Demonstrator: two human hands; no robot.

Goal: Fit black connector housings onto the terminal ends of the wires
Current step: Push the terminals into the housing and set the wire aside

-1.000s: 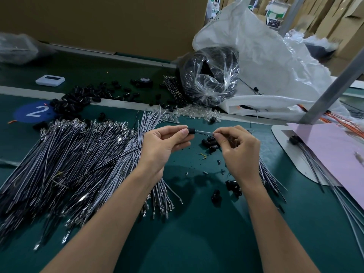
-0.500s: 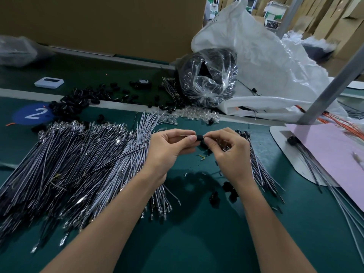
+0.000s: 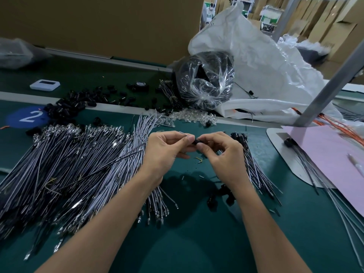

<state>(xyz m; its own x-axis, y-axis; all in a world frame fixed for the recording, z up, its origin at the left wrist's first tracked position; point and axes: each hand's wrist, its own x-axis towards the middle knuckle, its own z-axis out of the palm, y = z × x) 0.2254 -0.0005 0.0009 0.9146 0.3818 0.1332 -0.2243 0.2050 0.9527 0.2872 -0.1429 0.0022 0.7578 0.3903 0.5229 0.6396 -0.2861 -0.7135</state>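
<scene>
My left hand and my right hand meet fingertip to fingertip above the green mat. Between them sits one small black connector housing. My left thumb and forefinger pinch it, and my right fingers pinch the wire end right at the housing; most of that wire is hidden by the hands. A thin dark wire trails left from under my left hand. A big heap of grey wires with metal terminals lies to the left. A bundle of wires with housings fitted lies under my right hand.
Loose black housings lie near my right wrist, with more at the back left. A clear bag of black parts and a white sack stand behind. A pink sheet and a slanted metal post are at the right.
My hands have closed the gap between them. The bare stretch of wire between housing and right fingers, visible a second ago, is gone.
</scene>
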